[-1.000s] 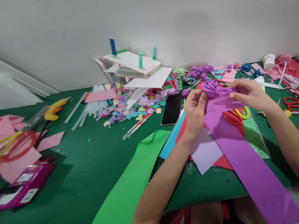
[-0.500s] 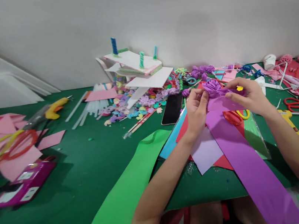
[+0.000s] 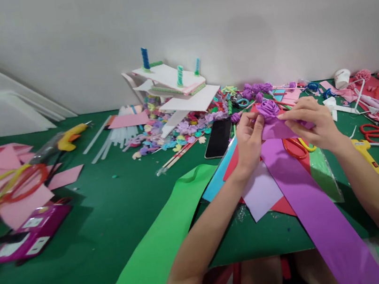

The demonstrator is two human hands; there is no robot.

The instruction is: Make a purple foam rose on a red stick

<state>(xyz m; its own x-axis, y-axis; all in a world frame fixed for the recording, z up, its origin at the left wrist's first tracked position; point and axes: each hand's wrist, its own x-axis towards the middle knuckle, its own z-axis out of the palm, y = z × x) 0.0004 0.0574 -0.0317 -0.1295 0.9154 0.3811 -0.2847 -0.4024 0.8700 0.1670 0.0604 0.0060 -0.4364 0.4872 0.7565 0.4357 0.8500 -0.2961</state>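
A purple paper rose (image 3: 267, 109) is pinched at its left side by my left hand (image 3: 248, 135), thumb toward me. From the rose a folded strip of purple paper (image 3: 280, 129) runs to the right, and my right hand (image 3: 315, 122) is closed on its upper edge close to the bloom. Below lies a long purple paper sheet (image 3: 316, 203), which slopes over the table's front edge. Red and yellow scissors handles (image 3: 295, 148) show under my right hand. Beneath are a lilac sheet (image 3: 261, 191) and red paper.
Left of my arm, a green paper sheet (image 3: 167, 230) overhangs the table edge. A phone (image 3: 218, 138) lies beyond my left hand. A yellow glue gun (image 3: 365, 153) and red scissors (image 3: 373, 132) lie at right. White boards (image 3: 183, 81) stand among small flowers behind.
My right hand has shifted its grip along the strip and curled its fingers closer over it. The rose has turned slightly in my left hand, which stays in place.
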